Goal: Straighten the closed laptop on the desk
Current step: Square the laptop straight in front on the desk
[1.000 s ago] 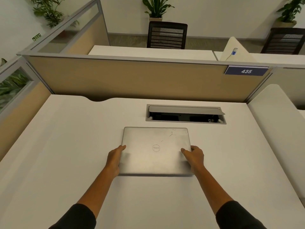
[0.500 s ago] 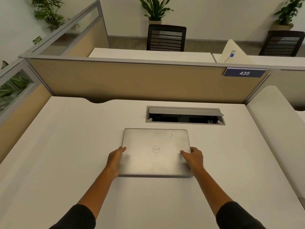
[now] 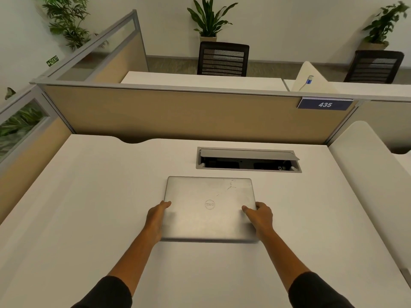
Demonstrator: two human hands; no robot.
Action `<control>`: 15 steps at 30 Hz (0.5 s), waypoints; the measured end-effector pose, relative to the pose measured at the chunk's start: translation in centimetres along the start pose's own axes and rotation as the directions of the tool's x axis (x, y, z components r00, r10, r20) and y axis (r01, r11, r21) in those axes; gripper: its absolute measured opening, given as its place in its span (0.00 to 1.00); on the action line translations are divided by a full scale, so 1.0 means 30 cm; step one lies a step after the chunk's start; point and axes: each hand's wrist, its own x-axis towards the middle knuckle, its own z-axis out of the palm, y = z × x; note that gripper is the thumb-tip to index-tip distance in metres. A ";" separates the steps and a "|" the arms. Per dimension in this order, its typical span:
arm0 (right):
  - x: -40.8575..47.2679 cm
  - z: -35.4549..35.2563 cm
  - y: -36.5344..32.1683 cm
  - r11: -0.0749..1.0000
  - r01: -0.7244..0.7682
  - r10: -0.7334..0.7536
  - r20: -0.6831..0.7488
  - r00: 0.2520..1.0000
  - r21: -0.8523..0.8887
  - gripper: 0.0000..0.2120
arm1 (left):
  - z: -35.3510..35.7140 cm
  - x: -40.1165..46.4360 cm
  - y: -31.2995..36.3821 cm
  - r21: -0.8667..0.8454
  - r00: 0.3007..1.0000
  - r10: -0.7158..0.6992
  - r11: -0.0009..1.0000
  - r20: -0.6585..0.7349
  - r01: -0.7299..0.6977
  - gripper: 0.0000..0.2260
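A closed silver laptop (image 3: 210,205) with a round logo on its lid lies flat on the white desk (image 3: 89,207), its edges roughly square to the desk's back. My left hand (image 3: 156,218) grips its left edge, thumb on the lid. My right hand (image 3: 259,216) grips its right edge near the front corner, thumb on top. Both forearms reach in from the bottom in dark sleeves.
Just behind the laptop an open cable hatch (image 3: 248,160) is set into the desk, its grey flap raised. A tan partition (image 3: 178,114) with a blue "435" sign (image 3: 324,104) closes the back. A second white desk (image 3: 367,185) adjoins on the right.
The laptop and both hands have stayed in nearly the same place. The hands keep their grip on the two side edges; the head view has tilted slightly.
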 end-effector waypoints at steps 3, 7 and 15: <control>-0.002 0.000 0.002 1.000 0.001 -0.001 -0.005 1.000 -0.003 0.25 | 0.000 0.000 0.004 0.003 1.000 0.000 1.000 -0.005 0.000 0.28; -0.007 0.005 -0.001 1.000 0.004 -0.004 -0.005 1.000 -0.004 0.24 | -0.002 -0.007 0.005 0.006 1.000 0.022 1.000 -0.007 -0.022 0.29; -0.024 0.002 -0.003 0.996 0.014 -0.011 0.026 1.000 -0.086 0.26 | 0.001 -0.036 0.012 0.055 0.998 0.055 0.997 0.006 -0.056 0.30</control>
